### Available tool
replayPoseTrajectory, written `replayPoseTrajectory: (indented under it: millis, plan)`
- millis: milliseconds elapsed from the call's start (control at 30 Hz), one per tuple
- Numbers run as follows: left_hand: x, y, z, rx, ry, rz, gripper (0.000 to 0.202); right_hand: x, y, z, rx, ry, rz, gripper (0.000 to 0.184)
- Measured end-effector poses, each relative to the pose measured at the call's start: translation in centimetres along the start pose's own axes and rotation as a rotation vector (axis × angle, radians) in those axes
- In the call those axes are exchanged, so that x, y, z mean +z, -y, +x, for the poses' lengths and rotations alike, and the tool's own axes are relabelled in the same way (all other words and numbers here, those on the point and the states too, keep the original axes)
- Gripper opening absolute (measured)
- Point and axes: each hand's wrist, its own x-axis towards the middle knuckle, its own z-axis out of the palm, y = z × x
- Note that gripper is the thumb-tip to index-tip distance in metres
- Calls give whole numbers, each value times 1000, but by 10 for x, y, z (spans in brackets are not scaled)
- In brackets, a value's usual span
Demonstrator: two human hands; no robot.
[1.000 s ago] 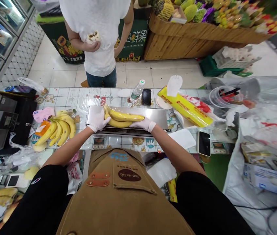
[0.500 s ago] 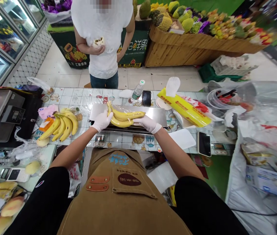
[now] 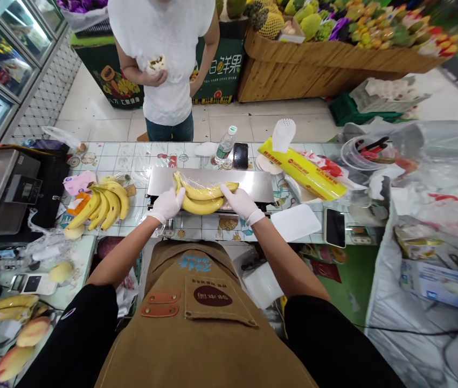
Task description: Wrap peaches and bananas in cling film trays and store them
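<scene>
Clear plastic film covers a small bunch of bananas [image 3: 202,206], held above the front of a flat metal wrapping machine [image 3: 249,183]. My gloved left hand [image 3: 166,205] is closed round the stem end, thumb on the near side. At the other end, my gloved right hand [image 3: 242,203] grips the banana tips, with its thumb on top. Parts of the fingers on both hands are hidden beneath the fruit. A second bunch of bananas [image 3: 105,205] lies on the counter to the left of my left hand.
Behind the machine stand a water bottle [image 3: 226,145] and a dark phone [image 3: 241,156]. A yellow box [image 3: 304,170], white foam trays [image 3: 296,222] and another phone [image 3: 334,227] lie to the right. A scale [image 3: 5,188] is at left. Across the counter stands a person [image 3: 168,64] holding food.
The bananas have tilted and come slightly nearer to me, still in both hands. My right thumb has shifted up onto the banana tips. The view has tipped a little downward.
</scene>
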Motion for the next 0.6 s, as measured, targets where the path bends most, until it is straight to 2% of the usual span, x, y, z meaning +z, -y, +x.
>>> replayPoseTrajectory:
  millis: [133,233,400,600]
  plan:
    - [-6,-11,-30,-90,53,55,64,-1,-4,-29,-1,-1,58,49]
    - [2,-13,-56,-109,37,94,61,4,-16,-57,73,0,136,50]
    - [40,-3,-85,-168,47,104,57,21,-47,-89,113,-8,316,47]
    - [81,18,-91,-205,44,82,54,58,-85,-95,232,-91,429,61]
